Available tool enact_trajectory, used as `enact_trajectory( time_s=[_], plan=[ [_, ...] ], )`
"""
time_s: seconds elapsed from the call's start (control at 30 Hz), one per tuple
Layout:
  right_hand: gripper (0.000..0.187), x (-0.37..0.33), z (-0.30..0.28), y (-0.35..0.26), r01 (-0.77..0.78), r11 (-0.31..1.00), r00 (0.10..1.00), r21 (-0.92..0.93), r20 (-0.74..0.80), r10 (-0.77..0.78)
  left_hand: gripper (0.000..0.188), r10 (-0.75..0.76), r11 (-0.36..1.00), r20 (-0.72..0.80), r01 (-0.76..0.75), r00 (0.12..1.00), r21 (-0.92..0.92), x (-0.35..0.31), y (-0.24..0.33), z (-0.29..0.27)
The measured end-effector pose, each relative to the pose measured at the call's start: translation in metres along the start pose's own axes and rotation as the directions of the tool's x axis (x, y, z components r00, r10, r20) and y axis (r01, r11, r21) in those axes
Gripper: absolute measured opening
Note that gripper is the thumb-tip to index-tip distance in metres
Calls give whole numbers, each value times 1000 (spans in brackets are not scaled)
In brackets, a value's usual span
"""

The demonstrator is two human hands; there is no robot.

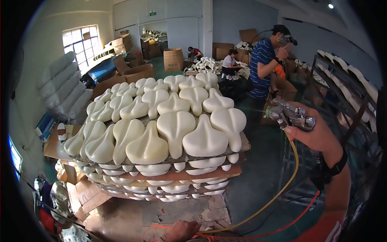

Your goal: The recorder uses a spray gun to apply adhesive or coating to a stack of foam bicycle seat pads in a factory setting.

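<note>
My right hand is wrapped round a metal spray gun, raised at the right. Its nozzle faces left, toward the saddles, and a faint mist shows before it. A yellow hose hangs from the gun and curves down to my left hand. That hand is closed at the lower edge, with the hose running into its fingers. Rows of cream foam bicycle saddles cover the top of a layered stack in front of me. Boards separate the layers, and more saddles show between them.
An orange cable trails from my right wrist toward my left hand. A dark metal rack holding saddles stands at the right. A person in a striped blue shirt stands beyond the stack; two more people sit by piled saddles. Cardboard boxes are behind.
</note>
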State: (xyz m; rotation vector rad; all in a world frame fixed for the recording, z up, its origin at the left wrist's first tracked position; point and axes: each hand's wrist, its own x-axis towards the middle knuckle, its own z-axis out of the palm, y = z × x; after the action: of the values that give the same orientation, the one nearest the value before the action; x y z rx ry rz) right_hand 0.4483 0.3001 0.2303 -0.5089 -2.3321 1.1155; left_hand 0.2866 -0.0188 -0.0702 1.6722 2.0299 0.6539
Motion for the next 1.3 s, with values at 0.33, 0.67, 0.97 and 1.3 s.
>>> enact_trajectory(
  time_s=[0.33,0.67,0.97,1.3],
  plan=[
    [44,-7,-20,17,28,999,997,18,-71,-27,17,84,996,81,-81,993,-31,17,5,14],
    [48,-18,-25,29,-9,998,991,63,-129,17,17,161,987,149,-163,976,3,22,8,19],
    [25,-26,-25,8,40,998,982,-48,-184,-49,16,201,979,209,-205,957,-7,15,11,21],
    [48,-102,20,-43,-84,995,995,50,57,81,16,251,968,130,-248,959,-44,-30,7,15]
  ],
)
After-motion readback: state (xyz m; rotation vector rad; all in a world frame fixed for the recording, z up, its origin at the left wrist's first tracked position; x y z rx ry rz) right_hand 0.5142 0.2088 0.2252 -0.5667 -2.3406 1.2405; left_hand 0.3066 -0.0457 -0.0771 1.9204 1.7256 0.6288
